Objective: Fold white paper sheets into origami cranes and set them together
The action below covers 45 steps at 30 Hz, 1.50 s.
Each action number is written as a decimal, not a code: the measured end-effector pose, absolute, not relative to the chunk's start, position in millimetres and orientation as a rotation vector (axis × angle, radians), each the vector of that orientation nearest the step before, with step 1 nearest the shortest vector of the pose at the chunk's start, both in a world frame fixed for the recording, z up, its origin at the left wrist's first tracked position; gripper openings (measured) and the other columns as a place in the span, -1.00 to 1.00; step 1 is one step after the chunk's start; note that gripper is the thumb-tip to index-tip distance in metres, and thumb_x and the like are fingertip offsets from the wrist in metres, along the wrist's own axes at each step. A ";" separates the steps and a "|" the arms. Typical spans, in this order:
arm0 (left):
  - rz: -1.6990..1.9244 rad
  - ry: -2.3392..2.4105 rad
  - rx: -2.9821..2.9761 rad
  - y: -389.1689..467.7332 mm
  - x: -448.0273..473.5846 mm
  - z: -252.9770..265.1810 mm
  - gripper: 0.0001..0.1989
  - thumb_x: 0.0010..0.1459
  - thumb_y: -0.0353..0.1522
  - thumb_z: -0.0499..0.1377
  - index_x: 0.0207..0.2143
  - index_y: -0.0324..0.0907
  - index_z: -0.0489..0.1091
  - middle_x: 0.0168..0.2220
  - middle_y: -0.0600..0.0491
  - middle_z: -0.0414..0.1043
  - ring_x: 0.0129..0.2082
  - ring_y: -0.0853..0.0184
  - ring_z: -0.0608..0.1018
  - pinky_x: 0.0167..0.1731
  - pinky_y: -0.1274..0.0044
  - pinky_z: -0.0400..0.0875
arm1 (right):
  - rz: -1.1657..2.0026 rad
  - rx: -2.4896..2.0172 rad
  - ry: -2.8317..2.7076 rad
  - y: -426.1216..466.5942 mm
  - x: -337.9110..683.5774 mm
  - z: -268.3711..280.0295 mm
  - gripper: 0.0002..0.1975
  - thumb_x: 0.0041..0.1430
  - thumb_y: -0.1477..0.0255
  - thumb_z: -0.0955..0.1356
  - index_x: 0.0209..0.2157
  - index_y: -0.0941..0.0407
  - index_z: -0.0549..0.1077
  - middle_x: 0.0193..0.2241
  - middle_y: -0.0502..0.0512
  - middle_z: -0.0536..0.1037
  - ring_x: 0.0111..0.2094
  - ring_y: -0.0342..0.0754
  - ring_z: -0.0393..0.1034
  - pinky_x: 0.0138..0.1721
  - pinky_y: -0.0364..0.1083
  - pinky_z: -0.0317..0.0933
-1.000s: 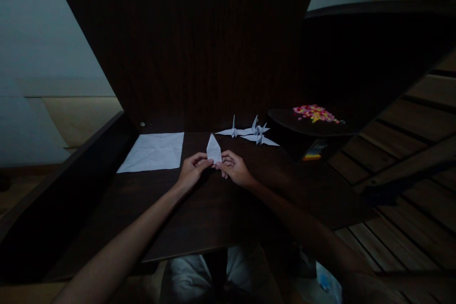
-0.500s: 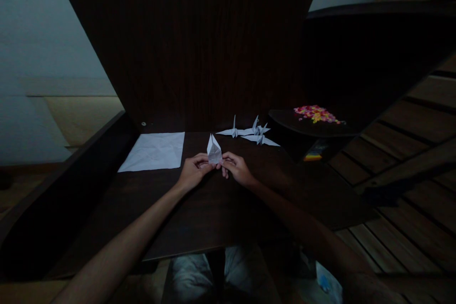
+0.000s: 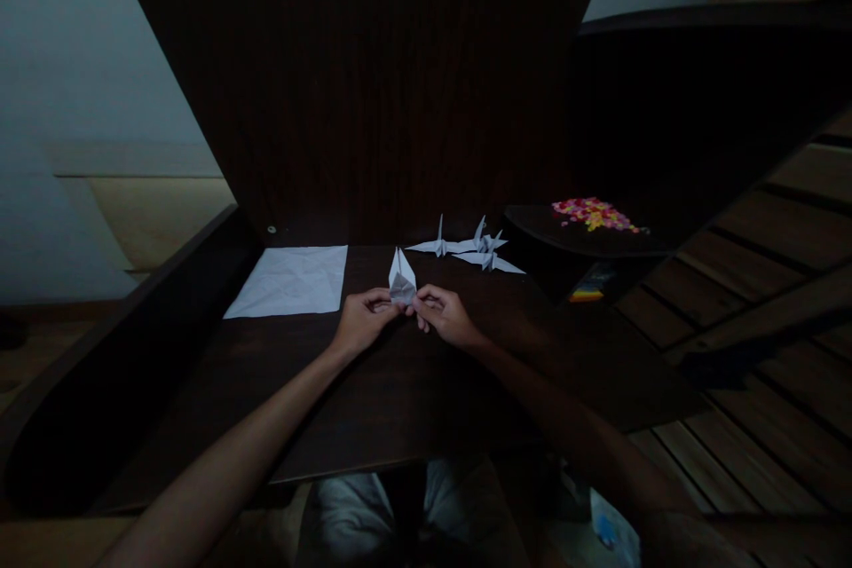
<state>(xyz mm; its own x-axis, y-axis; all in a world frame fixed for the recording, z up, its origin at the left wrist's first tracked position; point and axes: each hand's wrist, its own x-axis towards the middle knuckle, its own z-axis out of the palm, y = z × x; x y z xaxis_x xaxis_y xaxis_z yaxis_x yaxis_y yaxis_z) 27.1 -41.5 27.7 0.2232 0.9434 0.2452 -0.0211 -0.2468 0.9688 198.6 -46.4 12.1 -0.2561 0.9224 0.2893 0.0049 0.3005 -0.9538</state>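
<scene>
Between both hands is a small white folded paper (image 3: 402,276), kite-shaped, its pointed end upward and split near the tip. My left hand (image 3: 365,318) is closed on its lower left side, thumb toward the bottom edge. At the lower right corner, my right hand (image 3: 445,314) pinches the same paper with thumb and forefinger. Several white origami cranes (image 3: 489,261) stand and lie just beyond, to the right. A flat, creased white paper sheet (image 3: 289,281) rests to the left of my left hand.
The dark wooden desk (image 3: 346,408) has a raised side panel (image 3: 133,346) at left and a tall back panel. On a rounded shelf (image 3: 565,235) at right lies a heap of small pink, red and yellow pieces (image 3: 592,214). A slatted wooden surface (image 3: 765,284) is farther right.
The lower part of the folded paper has been bent upward, showing a shaded flap near its base. Both hands keep nearly the same place. The whole view has shifted slightly.
</scene>
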 end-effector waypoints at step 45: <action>1.238 0.916 1.594 -34.7 21.9 17.4 -0.50 0.06 -0.19 0.21 0.03 -0.24 0.38 -0.05 -0.05 0.48 -0.10 0.17 0.51 -0.08 0.40 0.37 | 1.119 -0.973 -1.601 -47.3 193.7 11.9 -0.66 0.08 0.12 0.31 -0.43 0.14 0.31 -0.68 -0.12 0.34 -0.73 -0.27 0.13 -0.68 -0.23 0.03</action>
